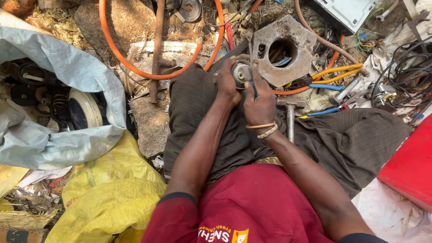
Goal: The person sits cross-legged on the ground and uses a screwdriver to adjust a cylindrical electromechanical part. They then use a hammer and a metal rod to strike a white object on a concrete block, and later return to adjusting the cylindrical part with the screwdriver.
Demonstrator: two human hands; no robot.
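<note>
Ground: bare dirt strewn with scrap and tools. Item: small round metal part, on the knee at twelve o'clock. Left hand cups its side; right hand pinches its edge. Judged rigid, fairly heavy, smooth-faced; grip by rim.

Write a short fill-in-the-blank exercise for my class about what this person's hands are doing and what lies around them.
1. Both hands, left hand and right hand, hold a small round ____ part.
2. The hose looping over the ground is ____.
3. A hammer lies beside the ____ hand.
4. The sack at lower left is ____.

Missing words: metal; orange; right; yellow
</note>
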